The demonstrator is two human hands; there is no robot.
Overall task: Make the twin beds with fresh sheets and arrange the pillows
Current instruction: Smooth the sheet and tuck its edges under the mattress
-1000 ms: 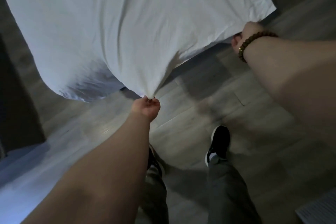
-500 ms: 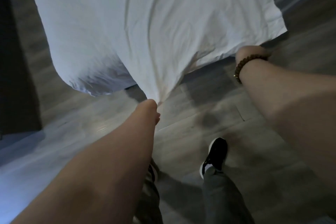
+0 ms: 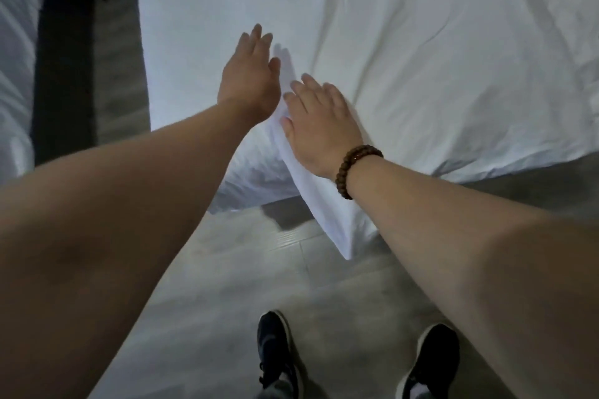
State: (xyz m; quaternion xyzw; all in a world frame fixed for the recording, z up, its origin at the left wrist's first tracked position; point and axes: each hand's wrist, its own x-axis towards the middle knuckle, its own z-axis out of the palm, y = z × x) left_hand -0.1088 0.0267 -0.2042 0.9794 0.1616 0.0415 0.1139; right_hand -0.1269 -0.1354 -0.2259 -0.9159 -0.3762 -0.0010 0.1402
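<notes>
A white sheet [image 3: 421, 52] covers the bed that fills the upper right of the head view, with creases fanning out from the near corner. A folded flap of the sheet [image 3: 327, 214] hangs off that corner toward the floor. My right hand [image 3: 319, 126], with a bead bracelet at the wrist, lies flat with straight fingers on the sheet at the corner. My left hand [image 3: 251, 78] hovers just left of it, fingers straight, holding nothing. Whether it touches the sheet is unclear.
A second white bed [image 3: 14, 58] shows at the far left, with a dark nightstand [image 3: 64, 52] between the beds. Grey wood floor [image 3: 246, 275] lies below, and my two dark shoes [image 3: 275, 353] stand near the bottom edge.
Both hands have let go of the pinched sheet edge and opened. The view has lifted onto the bed top, where the right hand now presses the corner; the sheet's corner flap hangs loose.
</notes>
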